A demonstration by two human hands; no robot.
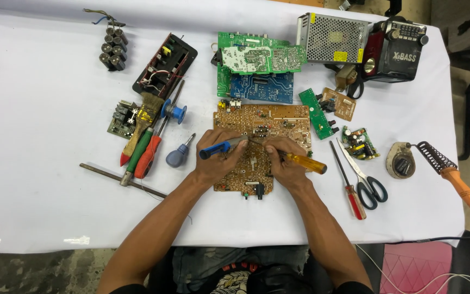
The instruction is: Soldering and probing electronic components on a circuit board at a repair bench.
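— Hands? Both busy over the brown circuit board [278, 121] lying flat at the middle of the white table [39, 163].

— Holding what?

— Left hand [217, 161] closed around a blue-handled probe tool [223, 147], tip angled right toward the board's centre. Right hand [284, 160] wrapped round an amber-handled screwdriver [304, 163], handle sticking out to the right, shaft running left under the fingers. Tips meeting close together, apparently at one spot; exact contact too small to tell.

— Why heels of both hands down on the board?

— Probably to pin it flat and steady the tips. Thin stiff sheet, speckled with solder points and small parts, a black jack at the near edge.

— Around it?

— Far side: green boards [259, 54] stacked over a blue board [262, 87], then a perforated metal box [333, 38] and a dark red radio [395, 49]. Right: red-handled screwdriver [349, 182] and black-handled scissors [365, 177] lying side by side, handles nearward for an easy grab. Further right, an orange-handled soldering iron [455, 177] beside a round tin [401, 160], kept well apart from the board. Left: stubby blue screwdriver [179, 154], red and green handled tools [143, 152], a worn wooden brush [140, 122], blue solder spool [174, 111].
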